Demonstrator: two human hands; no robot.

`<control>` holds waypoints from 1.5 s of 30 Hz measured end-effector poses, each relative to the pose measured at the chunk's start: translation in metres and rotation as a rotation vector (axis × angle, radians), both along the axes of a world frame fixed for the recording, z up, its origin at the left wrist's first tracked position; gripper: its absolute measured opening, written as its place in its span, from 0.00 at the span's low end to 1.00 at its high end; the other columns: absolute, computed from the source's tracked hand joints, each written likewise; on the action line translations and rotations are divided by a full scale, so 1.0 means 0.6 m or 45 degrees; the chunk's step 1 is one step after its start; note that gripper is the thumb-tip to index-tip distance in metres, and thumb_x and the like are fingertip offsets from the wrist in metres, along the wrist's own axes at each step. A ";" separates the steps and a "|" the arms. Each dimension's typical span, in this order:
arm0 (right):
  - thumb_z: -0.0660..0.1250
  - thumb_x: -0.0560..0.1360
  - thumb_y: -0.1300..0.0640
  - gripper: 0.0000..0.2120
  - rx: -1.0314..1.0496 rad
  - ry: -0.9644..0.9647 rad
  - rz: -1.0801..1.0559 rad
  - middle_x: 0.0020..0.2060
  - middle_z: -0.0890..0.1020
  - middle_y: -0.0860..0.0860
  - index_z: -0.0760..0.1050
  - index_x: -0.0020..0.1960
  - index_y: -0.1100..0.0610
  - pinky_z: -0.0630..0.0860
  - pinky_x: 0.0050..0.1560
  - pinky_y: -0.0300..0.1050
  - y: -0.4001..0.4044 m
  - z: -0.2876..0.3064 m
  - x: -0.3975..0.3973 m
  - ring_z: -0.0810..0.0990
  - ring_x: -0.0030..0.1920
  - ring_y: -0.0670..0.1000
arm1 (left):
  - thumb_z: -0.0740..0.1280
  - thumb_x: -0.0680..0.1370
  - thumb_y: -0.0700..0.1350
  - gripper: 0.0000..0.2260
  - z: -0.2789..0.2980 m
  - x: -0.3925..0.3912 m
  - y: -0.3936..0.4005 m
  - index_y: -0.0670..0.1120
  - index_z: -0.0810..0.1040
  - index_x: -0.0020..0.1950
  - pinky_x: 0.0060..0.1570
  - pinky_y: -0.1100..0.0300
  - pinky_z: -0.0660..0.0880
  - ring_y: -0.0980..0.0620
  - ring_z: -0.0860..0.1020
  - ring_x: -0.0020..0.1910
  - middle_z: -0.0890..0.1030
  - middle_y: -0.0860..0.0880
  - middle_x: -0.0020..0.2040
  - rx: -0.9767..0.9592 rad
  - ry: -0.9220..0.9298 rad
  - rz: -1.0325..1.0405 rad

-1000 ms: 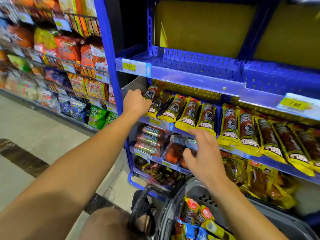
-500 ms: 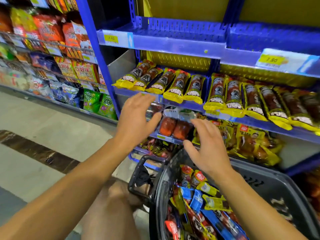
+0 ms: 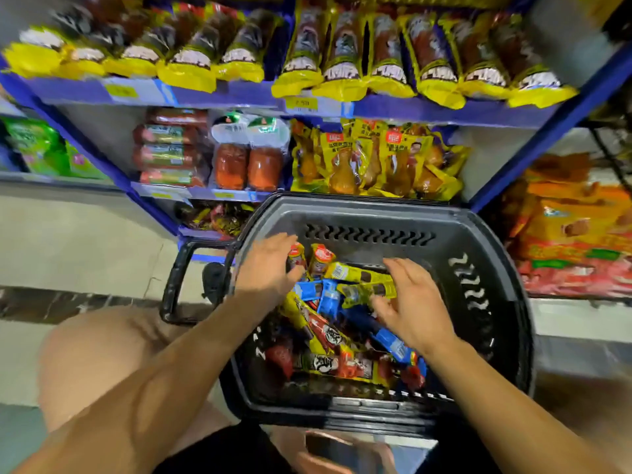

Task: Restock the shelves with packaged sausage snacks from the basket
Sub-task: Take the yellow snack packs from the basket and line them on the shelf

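Over the basket (image 3: 478,234), both hands (image 3: 270,265) spread empty above sausage packs (image 3: 328,336).

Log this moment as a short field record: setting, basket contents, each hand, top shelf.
setting: shop aisle, blue shelving, view motion-blurred
basket: dark plastic basket on the floor before the shelves, holding mixed sausage snack packs in yellow, blue and red wrappers
left hand: left hand over the packs at the basket's far left, fingers fairly straight, no grip visible
right hand: right hand spread over yellow and blue packs, no grip visible
top shelf: row of yellow-edged sausage packs, ends overhanging the shelf lip
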State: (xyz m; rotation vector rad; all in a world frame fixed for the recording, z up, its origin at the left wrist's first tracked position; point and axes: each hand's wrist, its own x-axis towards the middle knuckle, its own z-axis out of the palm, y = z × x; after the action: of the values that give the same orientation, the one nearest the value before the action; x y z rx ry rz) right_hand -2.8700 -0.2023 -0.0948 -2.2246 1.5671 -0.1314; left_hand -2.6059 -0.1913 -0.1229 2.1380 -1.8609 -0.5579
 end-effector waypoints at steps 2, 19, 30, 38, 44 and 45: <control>0.69 0.76 0.47 0.31 0.047 -0.027 -0.021 0.70 0.72 0.57 0.67 0.74 0.59 0.62 0.75 0.53 -0.006 -0.019 -0.006 0.67 0.72 0.59 | 0.67 0.78 0.51 0.28 -0.021 -0.009 -0.024 0.47 0.64 0.76 0.73 0.52 0.60 0.47 0.62 0.75 0.66 0.46 0.75 0.076 0.009 -0.002; 0.69 0.75 0.49 0.26 0.253 -0.184 -0.169 0.65 0.76 0.54 0.72 0.69 0.58 0.68 0.70 0.52 -0.013 -0.084 -0.026 0.72 0.67 0.56 | 0.64 0.78 0.50 0.10 -0.102 -0.036 -0.063 0.48 0.78 0.55 0.48 0.57 0.71 0.44 0.76 0.55 0.81 0.46 0.50 0.231 -0.309 0.132; 0.71 0.76 0.49 0.27 0.337 -0.468 -0.173 0.69 0.72 0.49 0.69 0.72 0.52 0.68 0.70 0.53 0.002 -0.055 0.005 0.70 0.69 0.52 | 0.65 0.79 0.50 0.09 0.045 -0.041 0.002 0.51 0.77 0.39 0.37 0.63 0.67 0.61 0.72 0.34 0.74 0.56 0.31 -0.206 0.539 0.172; 0.72 0.75 0.51 0.18 0.746 -0.553 -0.162 0.54 0.81 0.43 0.77 0.64 0.50 0.73 0.50 0.36 0.007 -0.050 -0.010 0.80 0.53 0.49 | 0.66 0.75 0.54 0.12 0.010 -0.101 -0.018 0.48 0.81 0.50 0.47 0.51 0.76 0.51 0.80 0.43 0.82 0.50 0.42 -0.025 0.658 0.036; 0.74 0.73 0.51 0.18 0.851 -0.552 -0.250 0.56 0.80 0.43 0.77 0.62 0.48 0.73 0.60 0.39 0.007 -0.088 -0.032 0.78 0.58 0.46 | 0.69 0.76 0.52 0.08 -0.029 -0.105 -0.044 0.50 0.82 0.49 0.47 0.58 0.76 0.56 0.80 0.44 0.83 0.52 0.44 0.009 0.659 0.150; 0.74 0.73 0.53 0.18 0.866 -0.552 -0.268 0.55 0.79 0.42 0.76 0.61 0.48 0.71 0.55 0.31 0.006 -0.092 -0.033 0.77 0.57 0.45 | 0.70 0.76 0.50 0.06 -0.035 -0.103 -0.048 0.50 0.83 0.49 0.46 0.62 0.75 0.59 0.80 0.43 0.84 0.52 0.44 0.024 0.684 0.179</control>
State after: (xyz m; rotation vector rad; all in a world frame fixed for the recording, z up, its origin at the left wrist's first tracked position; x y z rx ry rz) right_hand -2.8895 -0.1987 -0.1497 -1.3975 1.3354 -0.1099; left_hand -2.6678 -0.2201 -0.1438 1.8626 -1.4045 -1.0000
